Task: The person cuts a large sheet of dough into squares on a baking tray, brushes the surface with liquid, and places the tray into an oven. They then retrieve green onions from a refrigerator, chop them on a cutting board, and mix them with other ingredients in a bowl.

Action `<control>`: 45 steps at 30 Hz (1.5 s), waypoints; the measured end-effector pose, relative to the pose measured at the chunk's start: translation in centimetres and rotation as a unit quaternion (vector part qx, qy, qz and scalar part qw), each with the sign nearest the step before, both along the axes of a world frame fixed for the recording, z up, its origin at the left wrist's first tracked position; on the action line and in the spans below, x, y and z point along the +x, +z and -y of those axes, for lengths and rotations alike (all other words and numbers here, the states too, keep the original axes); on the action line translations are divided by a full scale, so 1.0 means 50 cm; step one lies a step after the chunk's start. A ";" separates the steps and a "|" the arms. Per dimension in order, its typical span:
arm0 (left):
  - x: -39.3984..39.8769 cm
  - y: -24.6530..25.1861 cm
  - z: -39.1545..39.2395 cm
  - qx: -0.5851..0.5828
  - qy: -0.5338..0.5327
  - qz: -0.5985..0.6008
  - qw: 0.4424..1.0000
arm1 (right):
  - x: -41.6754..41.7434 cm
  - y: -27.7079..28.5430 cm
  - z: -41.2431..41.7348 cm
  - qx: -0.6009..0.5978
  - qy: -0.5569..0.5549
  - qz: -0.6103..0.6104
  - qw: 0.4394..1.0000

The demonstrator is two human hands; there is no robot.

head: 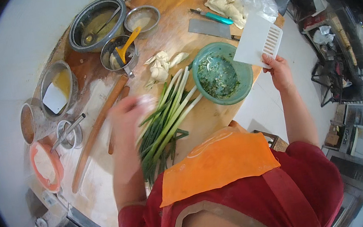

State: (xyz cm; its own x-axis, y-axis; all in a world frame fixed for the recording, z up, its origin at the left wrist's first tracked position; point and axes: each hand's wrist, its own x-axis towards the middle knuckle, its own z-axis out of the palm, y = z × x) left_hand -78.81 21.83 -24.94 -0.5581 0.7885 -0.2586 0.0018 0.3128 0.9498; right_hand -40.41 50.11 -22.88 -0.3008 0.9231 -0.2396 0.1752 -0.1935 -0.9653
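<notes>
My right hand (277, 69) grips a white plastic scraper-like board (254, 41) by its slotted end. It is raised at the rim of a green bowl (247, 81), which has chopped greens (217, 87) stuck around its inside. My left hand (126, 110) is motion-blurred above the table, left of a bunch of scallions (169, 125). A whitish blur shows at its fingertips; I cannot tell whether it is something held. Pieces of dough (161, 66) lie beyond the scallions, whose white ends reach towards the bowl.
Two wooden rolling pins (99, 133) lie on the floured table (100, 183). Left stand a pink flour bowl (44, 166) and a metal basin (74, 82). Behind are a pot with a ladle (99, 25) and a metal cup (105, 56) with a yellow brush (130, 43). A cleaver (208, 28) lies near a dough lump (228, 7).
</notes>
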 end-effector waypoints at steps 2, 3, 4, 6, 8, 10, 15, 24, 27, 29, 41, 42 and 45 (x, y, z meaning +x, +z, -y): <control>0.144 -0.041 -0.142 0.035 -0.074 -0.044 0.996 | 0.015 -0.014 -0.010 -0.006 0.020 -0.010 1.000; 0.197 -0.052 -0.198 0.026 -0.114 -0.128 0.985 | 0.011 -0.004 -0.009 0.013 0.049 0.002 0.999; 0.237 -0.058 -0.233 0.014 -0.160 -0.209 0.965 | 0.020 -0.002 -0.008 0.012 0.075 0.048 0.996; 0.273 -0.072 -0.258 0.095 -0.144 -0.367 0.914 | 0.037 -0.004 -0.022 0.012 0.130 0.136 0.982; 0.298 -0.066 -0.268 0.076 -0.081 -0.419 0.901 | 0.023 0.014 -0.041 0.018 0.240 0.239 0.941; 0.313 -0.039 -0.257 -0.032 0.033 -0.368 0.929 | -0.011 0.039 -0.058 0.007 0.351 0.344 0.871; 0.381 -0.147 -0.289 -0.114 0.079 -0.362 0.922 | -0.115 -0.014 -0.049 0.238 0.437 0.439 0.748; 0.445 -0.164 -0.338 -0.124 0.187 -0.333 0.916 | -0.145 -0.131 -0.172 0.249 0.376 0.418 0.789; 0.442 -0.178 -0.340 -0.076 0.188 -0.331 0.922 | -0.151 -0.170 -0.177 0.211 0.369 0.401 0.811; 0.430 -0.185 -0.336 -0.035 0.173 -0.346 0.922 | -0.159 -0.173 -0.179 0.216 0.392 0.386 0.807; 0.309 -0.163 -0.375 -0.049 -0.011 -0.322 0.946 | -0.228 -0.138 -0.165 0.252 0.611 0.311 0.683; 0.308 -0.172 -0.375 -0.018 -0.008 -0.330 0.944 | -0.215 -0.137 -0.165 0.289 0.608 0.283 0.683; 0.308 -0.176 -0.378 0.015 -0.009 -0.332 0.943 | -0.196 -0.119 -0.189 0.274 0.539 0.345 0.718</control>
